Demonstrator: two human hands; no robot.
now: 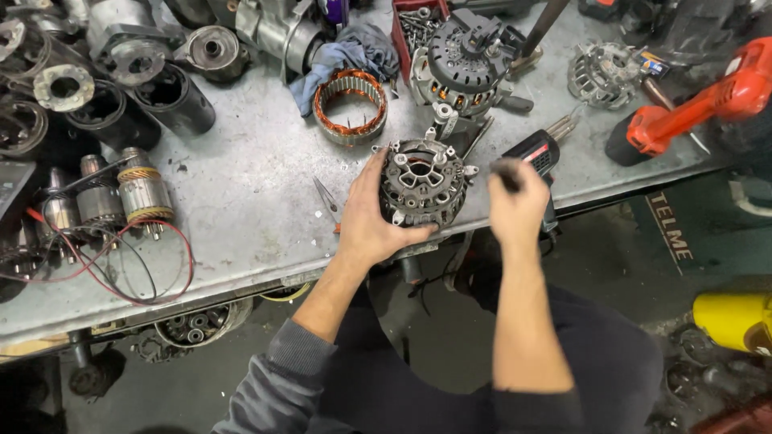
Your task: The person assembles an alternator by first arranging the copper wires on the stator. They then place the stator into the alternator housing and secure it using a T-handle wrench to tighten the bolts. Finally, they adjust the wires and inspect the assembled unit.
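My left hand [371,219] grips a round grey alternator housing [422,183] from its left side, holding it on the metal workbench [241,193] near the front edge. My right hand [516,207] is closed around a thin dark tool handle [505,173], just right of the housing. A black soldering gun [537,154] lies right behind that hand.
A copper stator ring [350,104] and a second black alternator [465,63] lie behind the housing. Armatures [143,191], red wires and motor cases crowd the left. A red power drill [700,104] rests at the right. Small pliers [328,201] lie beside my left hand.
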